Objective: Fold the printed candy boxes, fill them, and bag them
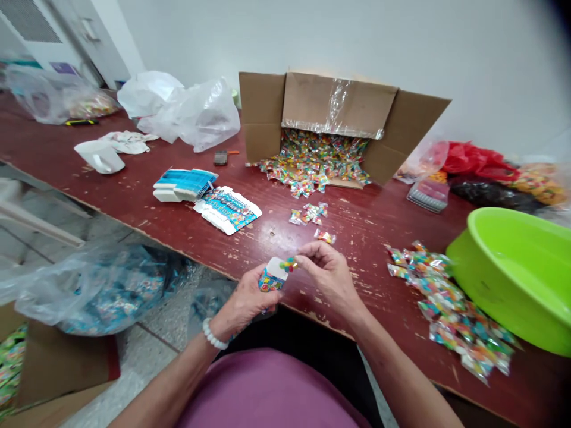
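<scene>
My left hand [247,300], with a white bead bracelet at the wrist, grips a small blue printed carton [270,280] near the table's front edge. The carton's white flap stands up. Beside its top, my right hand [325,270] pinches a small clear packet of colourful candies [289,264]. A single candy packet [325,236] lies just beyond my right hand, and a few more packets [308,213] rest farther back. Flattened blue cartons [229,209] lie to the left of them, by a stack of folded cartons [185,183].
A cardboard box [341,110] at the back spills candy packets [321,157]. On the right stand a green basin [504,279] and a pile of packets [450,303]. A white mug [100,157] and plastic bags [196,113] are at left. A bag of filled blue cartons [120,297] sits below the table edge.
</scene>
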`<state>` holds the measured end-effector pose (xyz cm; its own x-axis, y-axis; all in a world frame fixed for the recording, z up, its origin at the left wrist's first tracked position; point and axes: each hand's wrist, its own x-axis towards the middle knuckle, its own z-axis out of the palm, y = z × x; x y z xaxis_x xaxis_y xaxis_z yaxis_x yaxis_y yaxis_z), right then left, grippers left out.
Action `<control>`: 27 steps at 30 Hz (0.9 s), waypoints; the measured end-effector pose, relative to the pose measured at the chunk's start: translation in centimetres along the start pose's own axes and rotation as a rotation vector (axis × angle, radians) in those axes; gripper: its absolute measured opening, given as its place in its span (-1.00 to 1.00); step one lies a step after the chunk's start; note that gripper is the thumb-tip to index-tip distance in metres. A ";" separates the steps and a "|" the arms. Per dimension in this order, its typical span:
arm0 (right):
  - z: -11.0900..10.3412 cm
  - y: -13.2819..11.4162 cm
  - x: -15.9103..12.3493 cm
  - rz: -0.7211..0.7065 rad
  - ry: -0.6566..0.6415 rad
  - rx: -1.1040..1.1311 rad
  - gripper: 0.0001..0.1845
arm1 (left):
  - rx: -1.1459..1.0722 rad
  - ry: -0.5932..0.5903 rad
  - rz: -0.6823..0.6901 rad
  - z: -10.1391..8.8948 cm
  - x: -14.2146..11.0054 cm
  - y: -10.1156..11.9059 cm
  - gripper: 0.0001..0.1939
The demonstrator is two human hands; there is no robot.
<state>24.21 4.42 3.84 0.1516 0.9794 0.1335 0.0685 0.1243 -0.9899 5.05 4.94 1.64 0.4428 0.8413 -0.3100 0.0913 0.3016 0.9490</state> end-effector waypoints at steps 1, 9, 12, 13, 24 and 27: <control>0.6 0.1 -0.4 -0.002 0.001 -0.034 -0.85 | 0.032 -0.006 0.017 0.2 -0.1 -0.1 -0.60; 1.1 0.3 -1.5 -0.043 -0.172 -0.054 -0.77 | -0.071 -0.036 0.016 0.5 -0.6 -0.1 -0.60; 1.1 0.6 -1.8 0.227 -0.148 0.195 -0.67 | -0.239 -0.054 -0.040 0.3 -0.8 -0.2 -0.49; 1.2 0.7 -1.9 0.318 -0.196 0.287 -0.59 | -0.300 -0.052 -0.068 0.4 -0.9 -0.3 -0.44; 2.7 1.7 -3.1 -0.261 -0.105 -0.095 -0.88 | -0.502 -0.025 -0.021 0.6 -1.3 -0.1 -0.61; 2.1 1.6 -3.3 -0.401 -0.192 -0.224 -0.82 | -0.645 -0.147 -0.171 0.5 -1.3 0.3 -0.52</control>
<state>21.77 1.77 1.72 -0.1126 0.8759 0.4692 0.2973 0.4803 -0.8252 4.93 3.70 2.38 0.5903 0.7018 -0.3986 -0.3589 0.6706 0.6492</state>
